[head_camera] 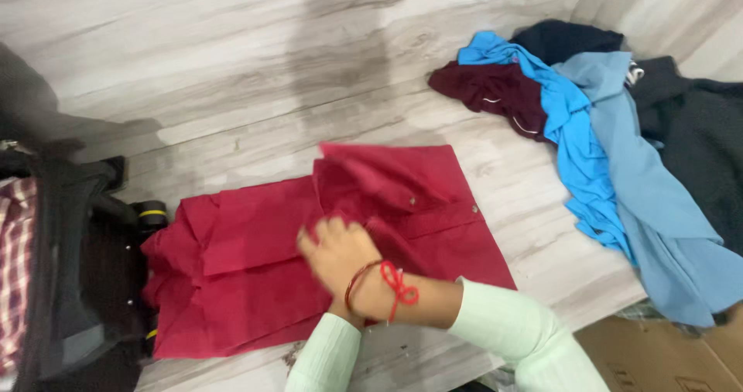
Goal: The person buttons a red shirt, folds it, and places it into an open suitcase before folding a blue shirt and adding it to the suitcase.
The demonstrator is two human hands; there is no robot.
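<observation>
Hands overlap at frame centre; motion blur smears the fingers. Right hand [340, 256], with a red thread tied at the wrist, lies flat and unclenched on the red shirt [309, 245], gripping nothing visible. Left hand [339, 308] is almost wholly hidden beneath the right wrist; only its pale green ribbed sleeve shows, so whether it grips anything cannot be told. The shirt lies partly folded on the desk [193, 67], a grey-white wood-grain surface; the fabric is matte, with small metal snaps on the placket. A heap of clothes [604, 152] sits at the far right: maroon, bright blue, pale blue, dark grey, soft and crumpled, cut by the frame edge. At left, a black bag [85, 276], half out of frame. Brown cardboard box [665, 357] at lower right.
</observation>
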